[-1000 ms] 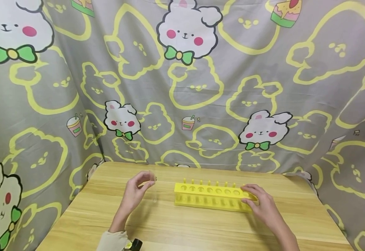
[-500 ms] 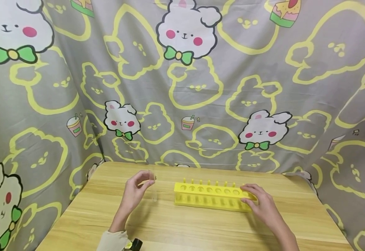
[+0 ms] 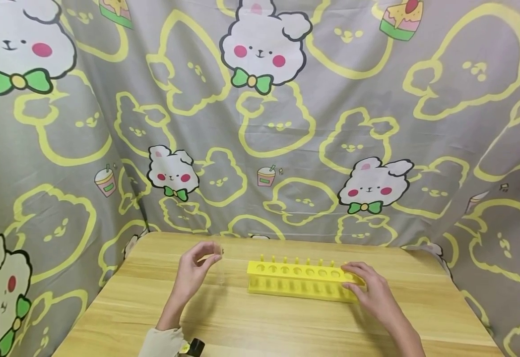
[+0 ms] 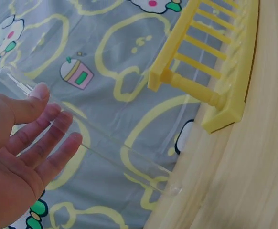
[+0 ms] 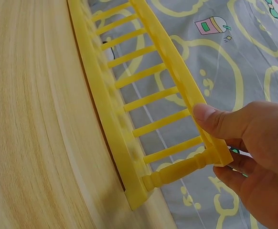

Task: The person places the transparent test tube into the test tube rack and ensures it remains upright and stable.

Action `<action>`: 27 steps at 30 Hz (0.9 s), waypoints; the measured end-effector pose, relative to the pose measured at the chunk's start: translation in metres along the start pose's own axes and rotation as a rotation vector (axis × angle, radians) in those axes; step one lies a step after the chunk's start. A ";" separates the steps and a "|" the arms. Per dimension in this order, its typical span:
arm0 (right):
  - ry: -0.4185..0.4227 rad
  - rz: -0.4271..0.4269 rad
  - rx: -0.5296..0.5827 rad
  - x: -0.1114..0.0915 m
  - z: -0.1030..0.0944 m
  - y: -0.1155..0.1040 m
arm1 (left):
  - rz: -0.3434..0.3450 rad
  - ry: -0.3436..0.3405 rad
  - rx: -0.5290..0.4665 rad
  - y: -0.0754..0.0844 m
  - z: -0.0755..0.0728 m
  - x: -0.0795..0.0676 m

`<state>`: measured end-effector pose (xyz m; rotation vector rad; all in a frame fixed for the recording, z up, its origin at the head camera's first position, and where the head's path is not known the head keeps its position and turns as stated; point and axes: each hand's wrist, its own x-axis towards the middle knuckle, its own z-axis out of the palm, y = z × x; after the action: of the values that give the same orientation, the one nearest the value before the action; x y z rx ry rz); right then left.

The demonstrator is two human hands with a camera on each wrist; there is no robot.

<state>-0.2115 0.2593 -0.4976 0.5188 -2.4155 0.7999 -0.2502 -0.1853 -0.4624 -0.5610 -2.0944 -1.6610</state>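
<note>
My left hand point(image 3: 194, 265) pinches a clear glass test tube point(image 4: 115, 138) between thumb and fingertips near its upper end. The tube hangs upright in the head view, its rounded bottom close over the table, a little left of the rack. A yellow test tube rack point(image 3: 297, 280) stands lengthwise on the table, with a row of round holes along its top and a row of pegs behind. My right hand point(image 3: 369, 285) grips the rack's right end, thumb point(image 5: 205, 113) on the near side of the top bar and fingers around the far side.
The wooden table point(image 3: 260, 327) reaches back to a grey curtain point(image 3: 260, 124) printed with rabbits, which also closes in both sides. A black object point(image 3: 195, 347) sits at the left sleeve's cuff.
The head view has shifted very slightly. Both hands, the test tube and the rack stay almost where they were.
</note>
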 end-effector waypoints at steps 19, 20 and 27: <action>-0.004 0.003 0.007 0.002 0.000 -0.001 | 0.024 0.031 -0.034 0.013 0.009 0.010; -0.002 0.003 0.004 0.002 0.000 -0.001 | 0.029 0.030 -0.033 0.014 0.010 0.011; 0.018 -0.003 0.007 0.001 0.001 -0.001 | 0.040 0.034 -0.024 0.020 0.016 0.014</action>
<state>-0.2119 0.2575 -0.4971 0.5156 -2.3960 0.8085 -0.2519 -0.1650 -0.4412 -0.5744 -2.0289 -1.6646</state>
